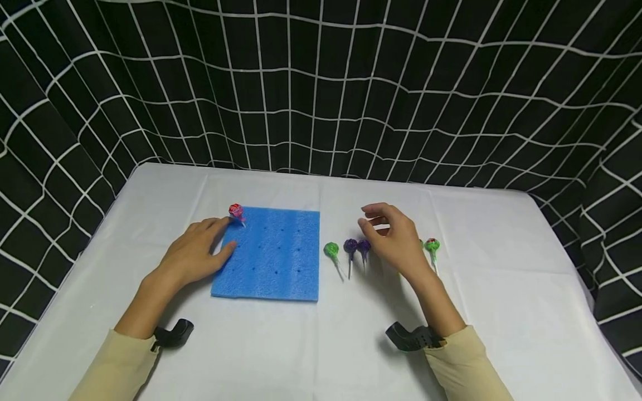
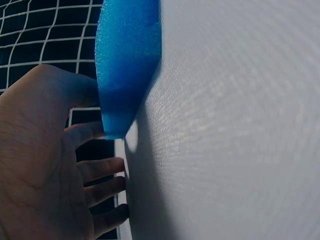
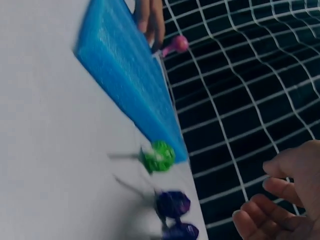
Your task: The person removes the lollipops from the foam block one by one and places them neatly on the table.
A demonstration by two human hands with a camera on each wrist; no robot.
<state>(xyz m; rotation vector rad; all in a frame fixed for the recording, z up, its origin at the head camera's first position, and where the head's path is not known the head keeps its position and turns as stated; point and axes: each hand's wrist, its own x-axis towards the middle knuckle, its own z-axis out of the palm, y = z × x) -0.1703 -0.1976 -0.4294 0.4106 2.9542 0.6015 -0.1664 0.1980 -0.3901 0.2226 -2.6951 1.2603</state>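
A blue foam block (image 1: 271, 284) with small holes in its top lies on the table. One red and pink lollipop (image 1: 236, 211) stands in its far left corner. My left hand (image 1: 193, 250) is at the block's left edge, thumb over the top and fingers reaching toward that corner. In the left wrist view the foam (image 2: 130, 65) sits between thumb and fingers, which are not curled tight. My right hand (image 1: 396, 239) hovers with loosely bent fingers and holds nothing. Just left of it lie a green lollipop (image 1: 331, 250) and two purple lollipops (image 1: 350, 245).
Another green lollipop (image 1: 432, 245) lies right of the right hand, with more candy partly hidden behind that hand. A white cloth (image 1: 271, 351) covers the table. Black fabric with a white grid (image 1: 311, 83) rises behind and at the sides.
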